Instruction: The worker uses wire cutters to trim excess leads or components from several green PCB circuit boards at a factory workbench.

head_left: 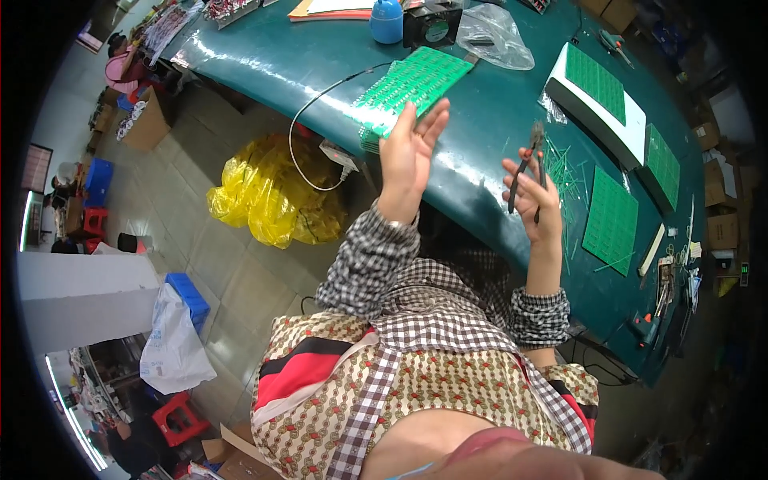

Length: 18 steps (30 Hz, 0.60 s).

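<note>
My left hand (406, 164) is at the near edge of a stack of green circuit boards (424, 76) on the table, palm turned up and fingers stretched out. Its fingertips overlap the boards' edge; whether they touch it I cannot tell. Held in my right hand (546, 210) is a pair of cutting pliers (538, 138), jaws pointing away from me and dark handles spread apart between the fingers. Thin green strips (570, 172) lie scattered just right of the pliers. Beyond them a single green board (610, 220) rests flat on the table.
A white block (636, 120) bears another green board (596, 84); a thicker green stack (661, 168) is beside it. A clear plastic bag (496, 36) and blue bottle (386, 22) stand at the back. A cable (298, 132) hangs over the table edge above a yellow bag (276, 192).
</note>
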### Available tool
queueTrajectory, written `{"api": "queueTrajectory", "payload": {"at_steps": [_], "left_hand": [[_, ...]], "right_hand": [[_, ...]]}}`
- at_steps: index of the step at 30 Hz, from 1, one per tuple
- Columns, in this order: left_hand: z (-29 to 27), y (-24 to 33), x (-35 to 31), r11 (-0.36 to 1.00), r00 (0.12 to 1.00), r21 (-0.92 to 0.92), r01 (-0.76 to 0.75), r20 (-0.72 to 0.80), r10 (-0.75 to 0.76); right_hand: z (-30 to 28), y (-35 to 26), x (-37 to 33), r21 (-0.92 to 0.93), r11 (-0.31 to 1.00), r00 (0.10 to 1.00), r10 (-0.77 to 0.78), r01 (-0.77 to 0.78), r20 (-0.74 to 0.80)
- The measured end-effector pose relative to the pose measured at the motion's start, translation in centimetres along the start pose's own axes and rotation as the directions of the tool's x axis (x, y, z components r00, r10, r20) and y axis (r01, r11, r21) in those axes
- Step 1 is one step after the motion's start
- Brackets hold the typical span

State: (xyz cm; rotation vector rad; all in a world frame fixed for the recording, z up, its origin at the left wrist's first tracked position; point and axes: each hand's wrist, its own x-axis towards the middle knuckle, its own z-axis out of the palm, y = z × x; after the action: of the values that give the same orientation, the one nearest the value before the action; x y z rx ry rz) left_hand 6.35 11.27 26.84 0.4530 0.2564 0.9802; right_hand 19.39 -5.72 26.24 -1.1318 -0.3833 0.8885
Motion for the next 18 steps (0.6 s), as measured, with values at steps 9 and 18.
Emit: {"api": "queueTrajectory", "payload": {"at_steps": [9,18], "left_hand": [[-0.4,-2.1,3.7,0.94,0.974,-0.325,0.104,-0.157,-0.162],[-0.6,-2.0,-0.9,0.671,0.792,-0.44,0.597,0.188,-0.582]], "right_hand": [[-3.4,0.4,-3.3,0.025,0.999,0.995,0.029,-0.026,-0.092],[-9.5,0.0,-8.2,0.013,0.999,0.965,-0.045,0.05,-0.26]]}}
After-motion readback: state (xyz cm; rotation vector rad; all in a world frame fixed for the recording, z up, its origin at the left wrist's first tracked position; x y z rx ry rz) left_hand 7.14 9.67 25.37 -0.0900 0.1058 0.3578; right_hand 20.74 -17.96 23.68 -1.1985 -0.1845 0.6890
